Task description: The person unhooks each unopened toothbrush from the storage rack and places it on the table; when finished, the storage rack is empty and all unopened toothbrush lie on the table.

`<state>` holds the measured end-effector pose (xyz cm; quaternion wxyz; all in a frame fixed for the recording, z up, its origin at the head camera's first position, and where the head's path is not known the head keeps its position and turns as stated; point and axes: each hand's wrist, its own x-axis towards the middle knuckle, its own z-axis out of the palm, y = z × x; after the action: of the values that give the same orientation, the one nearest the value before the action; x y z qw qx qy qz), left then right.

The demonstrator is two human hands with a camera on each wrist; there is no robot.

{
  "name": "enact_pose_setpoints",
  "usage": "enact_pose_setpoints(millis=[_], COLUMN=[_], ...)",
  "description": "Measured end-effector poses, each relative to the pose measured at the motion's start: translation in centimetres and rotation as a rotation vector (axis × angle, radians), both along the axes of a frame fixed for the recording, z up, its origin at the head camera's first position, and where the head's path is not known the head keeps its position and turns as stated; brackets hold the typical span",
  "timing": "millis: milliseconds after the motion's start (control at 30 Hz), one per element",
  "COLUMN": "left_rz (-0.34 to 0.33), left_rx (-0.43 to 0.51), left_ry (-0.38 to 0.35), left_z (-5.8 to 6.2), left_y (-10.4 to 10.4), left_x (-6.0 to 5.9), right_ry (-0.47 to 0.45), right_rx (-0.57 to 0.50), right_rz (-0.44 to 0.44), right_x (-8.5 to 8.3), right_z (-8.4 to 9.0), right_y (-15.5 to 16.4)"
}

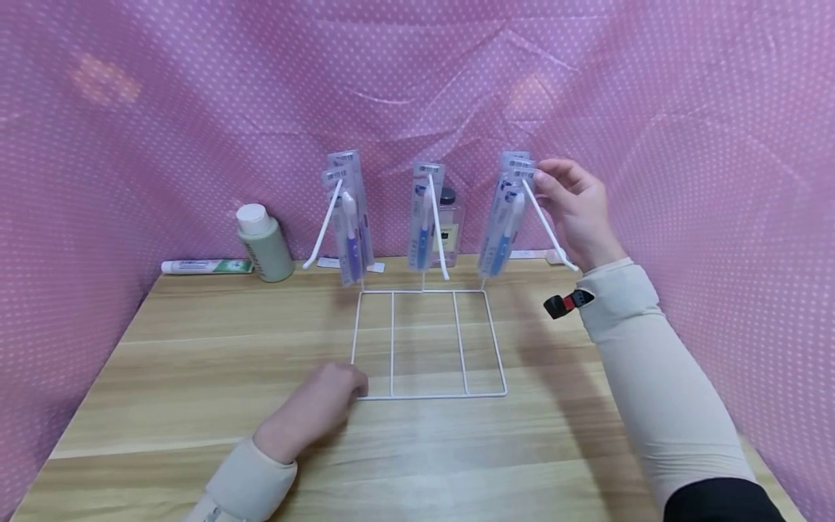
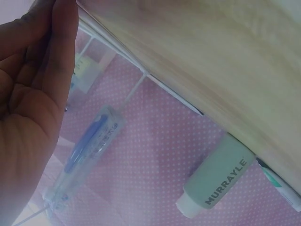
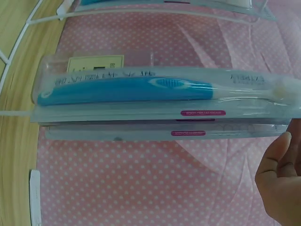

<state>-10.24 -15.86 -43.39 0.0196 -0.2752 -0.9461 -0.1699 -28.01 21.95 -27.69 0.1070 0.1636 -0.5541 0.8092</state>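
A white wire display rack (image 1: 424, 396) stands on the table, with packaged toothbrushes hung on its hooks. My left hand (image 1: 320, 406) grips the front left corner of the base; in the left wrist view its fingers (image 2: 61, 47) come together at the wire. At the right hook (image 1: 548, 225), my right hand (image 1: 580, 214) pinches the top edge of a toothbrush pack (image 1: 501, 232) between thumb and fingers. Several packs lie one behind another there, seen as a stack of toothbrush packs (image 3: 141, 113) in the right wrist view. The fingertips behind them are partly hidden.
Behind the rack stands a clear bottle (image 1: 450, 232) with a black cap. A green bottle (image 1: 266, 246) with a white cap and a toothpaste tube (image 1: 207, 267) are at the back left. Other packs hang on the left hook (image 1: 324, 225) and middle hook (image 1: 437, 228). Pink dotted cloth (image 1: 424, 87) surrounds the table.
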Motion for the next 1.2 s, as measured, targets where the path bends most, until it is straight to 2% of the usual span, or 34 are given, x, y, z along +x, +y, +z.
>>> enact_pose_setpoints(millis=[433,767,1000,1200], left_rz=[0.004,-0.002,-0.002,-0.005], left_rx=[-0.008,0.001,-0.003,-0.008], left_ry=[-0.021,-0.015,-0.009,-0.001], left_z=[0.5,0.3,0.1,0.1], left_y=[0.1,0.1,0.0,0.1], left_x=[0.2,0.2,0.1,0.1], right_ry=[-0.067,-0.027,0.012,0.032], right_rx=[0.169,0.305,0.282,0.312], right_rz=[-0.006,-0.044,-0.001,0.0], right_x=[0.6,2.5,4.1,5.7], right_z=[0.0,0.0,-0.1,-0.1], right_y=[0.2,0.8,1.1,1.5])
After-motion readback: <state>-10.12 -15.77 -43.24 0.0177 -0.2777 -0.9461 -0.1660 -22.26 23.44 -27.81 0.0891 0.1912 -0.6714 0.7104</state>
